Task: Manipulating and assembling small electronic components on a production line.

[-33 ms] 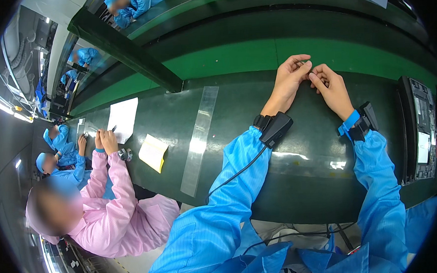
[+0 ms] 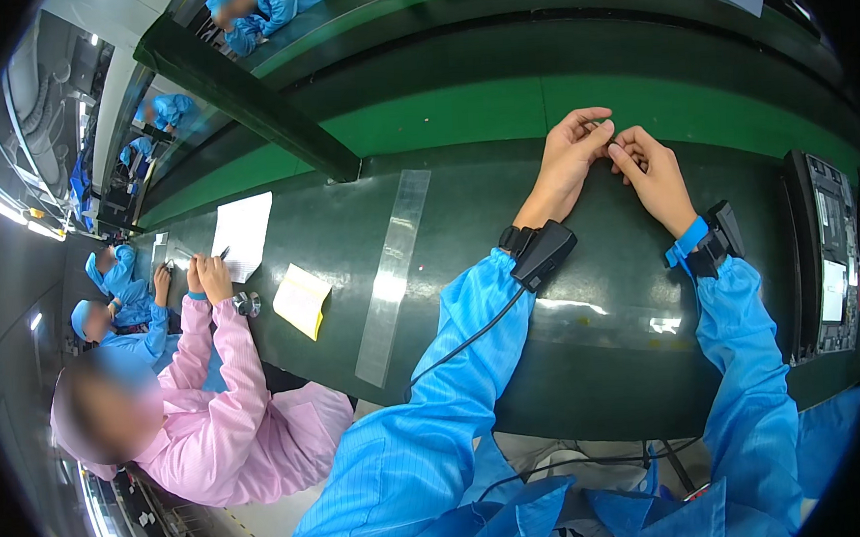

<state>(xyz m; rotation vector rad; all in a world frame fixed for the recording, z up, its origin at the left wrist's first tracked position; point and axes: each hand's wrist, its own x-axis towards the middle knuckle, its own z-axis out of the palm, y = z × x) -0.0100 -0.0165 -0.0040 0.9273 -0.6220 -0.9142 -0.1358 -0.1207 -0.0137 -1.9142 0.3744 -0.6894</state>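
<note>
Above the far part of the dark green table (image 2: 471, 295), my left hand (image 2: 569, 157) and my right hand (image 2: 652, 168) meet at the fingertips. The left thumb and fingers curl together in a pinch, and the right fingers are bent in toward them. Anything between the fingertips is too small or hidden to make out. A black wrist device (image 2: 544, 255) with a cable sits on my left wrist. Another black wrist device (image 2: 725, 229) and a blue strap (image 2: 685, 241) are on my right wrist.
An opened electronic unit (image 2: 828, 254) stands at the table's right end. Left of my arms lie a clear strip (image 2: 394, 280), a yellow paper (image 2: 302, 301) and a white sheet (image 2: 244, 231). A co-worker in pink (image 2: 228, 428) sits at left. A green post (image 2: 252, 102) rises behind.
</note>
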